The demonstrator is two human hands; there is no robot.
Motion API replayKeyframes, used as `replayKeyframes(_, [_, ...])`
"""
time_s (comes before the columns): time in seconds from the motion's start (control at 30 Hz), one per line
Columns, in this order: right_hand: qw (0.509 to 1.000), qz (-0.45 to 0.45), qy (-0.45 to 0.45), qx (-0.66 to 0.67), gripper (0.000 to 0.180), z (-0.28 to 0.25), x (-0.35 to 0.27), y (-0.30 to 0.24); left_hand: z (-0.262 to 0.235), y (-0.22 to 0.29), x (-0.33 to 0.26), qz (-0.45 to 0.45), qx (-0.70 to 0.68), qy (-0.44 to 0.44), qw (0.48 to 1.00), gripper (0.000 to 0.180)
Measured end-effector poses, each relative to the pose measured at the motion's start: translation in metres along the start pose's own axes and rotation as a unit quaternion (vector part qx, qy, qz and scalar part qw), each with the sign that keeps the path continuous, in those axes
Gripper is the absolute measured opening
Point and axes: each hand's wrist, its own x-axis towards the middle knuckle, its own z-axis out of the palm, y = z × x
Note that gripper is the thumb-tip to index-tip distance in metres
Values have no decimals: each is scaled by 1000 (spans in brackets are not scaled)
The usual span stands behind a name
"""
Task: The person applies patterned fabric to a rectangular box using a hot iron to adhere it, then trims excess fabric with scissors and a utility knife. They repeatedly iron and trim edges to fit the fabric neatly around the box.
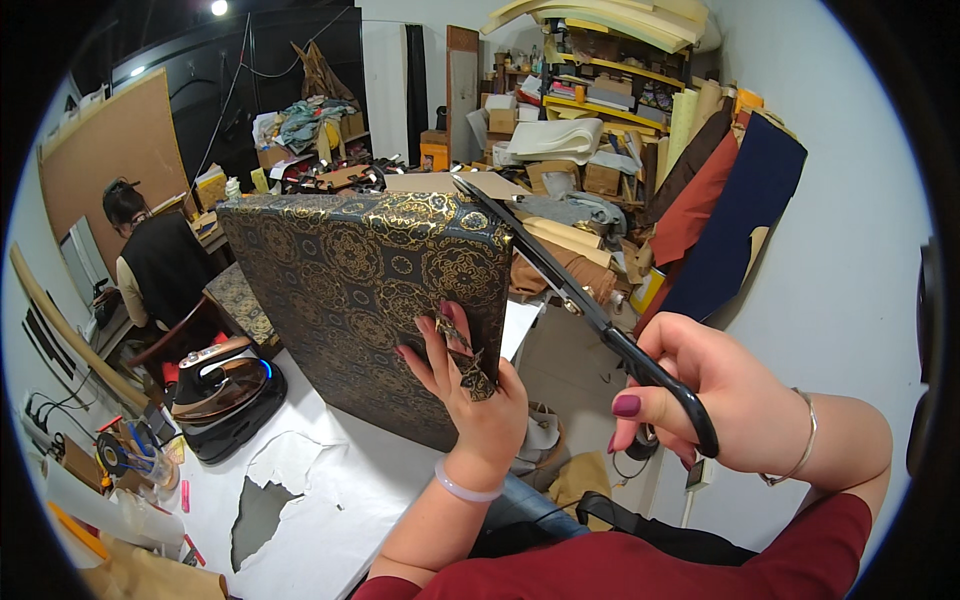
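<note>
A square panel (350,290) covered in dark fabric with a gold ornamental pattern stands tilted on edge over the white worktop (330,490). My left hand (470,390) holds it at its lower right edge, fingers spread on the fabric, with a small scrap of the same fabric under the thumb. My right hand (715,395) grips large black-handled scissors (570,290). Their long blades point up and left along the panel's right edge and reach its upper right corner.
A steam iron (222,385) on its base sits at the left of the worktop, next to tape rolls and small tools (130,455). Another person (155,265) sits at the far left. Fabric rolls (720,210), boxes and shelves crowd the back of the room.
</note>
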Motion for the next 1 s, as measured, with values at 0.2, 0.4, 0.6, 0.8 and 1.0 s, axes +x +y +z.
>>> replayKeyframes(0.2, [1000,8,-1,-12,32,-1,3,1,-1,-1,-1,-8,-8,-5,1000,82])
replayKeyframes(0.4, [999,-46,1,24,29,-7,4,13,-1,1,2,-11,-29,2,1000,72])
replayKeyframes(0.6, [963,-258,52,-49,53,-20,4,43,-15,-5,-1,-12,-88,14,996,75])
replayKeyframes(0.8, [835,-372,12,-406,59,-4,23,81,-40,-6,0,-49,-138,-6,989,69])
replayKeyframes(1.0, [854,-325,-58,-402,57,2,41,85,-52,-8,7,-47,-142,-10,989,63])
